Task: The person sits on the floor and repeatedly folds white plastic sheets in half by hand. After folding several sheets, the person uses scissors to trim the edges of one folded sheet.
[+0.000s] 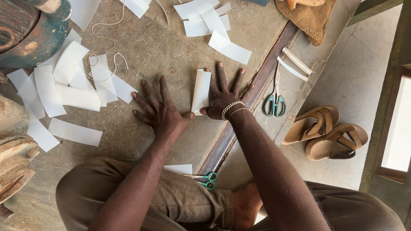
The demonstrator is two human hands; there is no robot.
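The right hand [223, 98] lies flat with fingers [221, 76] spread wide, pressing the right edge of a narrow white rectangular paper strip [201, 90] that lies upright on the concrete floor [166, 50]. The left hand [161, 112] rests palm down just left of that strip, fingers splayed, thumb tip touching its lower end; neither hand grips anything. Left of the strip lies a loose heap of white paper strips [66, 83], above it a smaller cluster [212, 24]. Right of the strip, past a dark metal rail [248, 99], lie teal-handled scissors [275, 100] and brown sandals [326, 133].
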